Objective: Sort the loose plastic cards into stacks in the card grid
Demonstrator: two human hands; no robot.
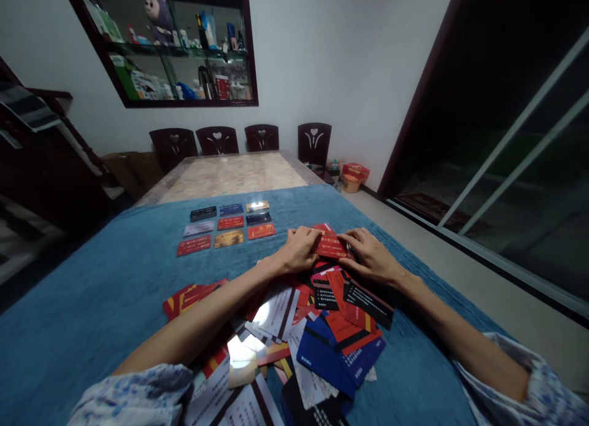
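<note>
A red card (pixel 332 247) with gold print is held at the far right of a loose heap of cards; it may be the front of a small stack. My left hand (pixel 299 249) grips its left edge with curled fingers. At its right edge, my right hand (pixel 372 255) closes thumb and fingers on it. Below lies the heap, with blue cards (pixel 324 355), white cards (pixel 276 310), red cards (pixel 352 331) and black cards (pixel 369 303), overlapping at all angles. My left forearm hides part of it. More red cards (pixel 184 300) lie left of that forearm.
Several cards lie in three neat rows ahead on the left, among them a gold card (pixel 229 239) and a silver card (pixel 199 228). A blue cloth (pixel 115 272) covers the near part of the table (pixel 234 168). Dark chairs (pixel 314 140) line the far end.
</note>
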